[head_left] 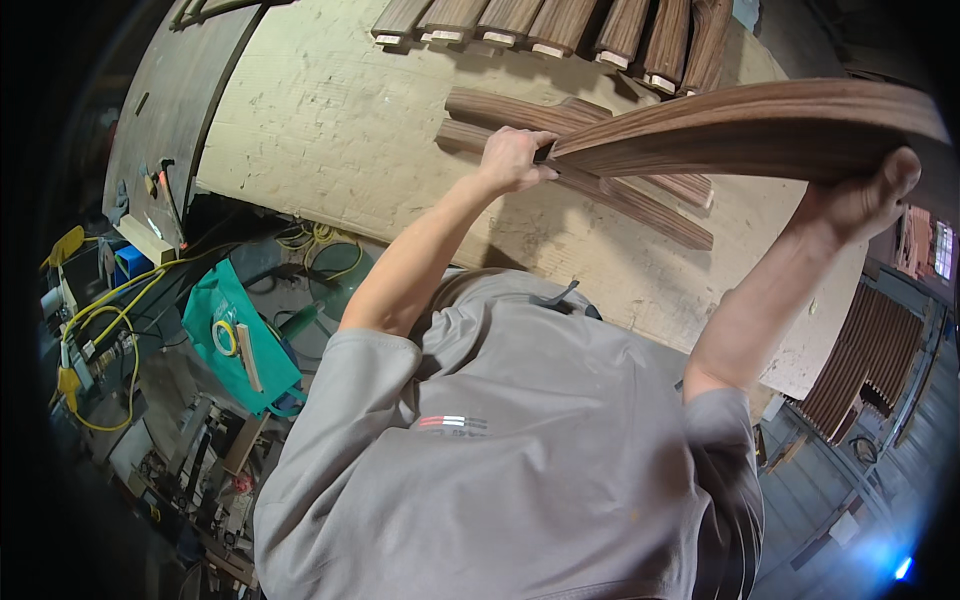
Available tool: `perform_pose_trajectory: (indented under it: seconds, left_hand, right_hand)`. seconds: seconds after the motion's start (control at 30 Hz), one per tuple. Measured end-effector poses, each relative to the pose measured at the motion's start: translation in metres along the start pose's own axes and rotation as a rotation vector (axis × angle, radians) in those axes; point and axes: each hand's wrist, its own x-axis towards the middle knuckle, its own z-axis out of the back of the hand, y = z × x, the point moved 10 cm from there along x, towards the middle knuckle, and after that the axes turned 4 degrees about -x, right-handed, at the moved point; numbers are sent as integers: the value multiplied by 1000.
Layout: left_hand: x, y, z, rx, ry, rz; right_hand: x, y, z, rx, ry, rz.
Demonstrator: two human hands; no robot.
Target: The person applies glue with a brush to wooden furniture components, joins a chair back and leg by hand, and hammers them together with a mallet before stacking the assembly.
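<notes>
A long, curved brown wooden piece (740, 125) with striped grain is held up above the table, slanting to the right. My left hand (515, 160) is closed at its narrow left end, where a small dark patch shows between thumb and fingers; I cannot tell what that is. Under the right part of the piece, my right hand (865, 195) grips its lower edge with the thumb showing, and the other fingers are partly hidden. Below the held piece, similar wooden pieces (640, 213) lie on the table, partly covered by it and by my left hand.
A row of brown wooden pieces (555, 25) with pale end blocks lies along the table's (330, 110) far side. At left are a dark board (180, 90), a green bag (225, 320) and yellow cables (110, 310). Ribbed brown panels (865, 350) stand at right.
</notes>
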Motion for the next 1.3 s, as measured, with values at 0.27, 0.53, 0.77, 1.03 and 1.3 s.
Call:
perform_pose_trajectory:
  seconds: [0.27,0.53,0.77,1.03,1.3]
  left_hand:
    - [-9,-9,7,-60,-73,-119]
    - [-10,-11,10,-100,-100,-164]
    - [-15,-11,8,-119,-85,-168]
    - [-15,-21,11,-171,52,-231]
    - [49,-295,219,-810,35,-686]
  right_hand:
    - [7,4,-28,-80,-93,24]
    - [-11,1,14,-170,-85,-46]
    - [-33,3,42,-160,-177,-162]
    - [-43,7,43,-68,-127,-112]
    - [-39,15,30,-58,4,-191]
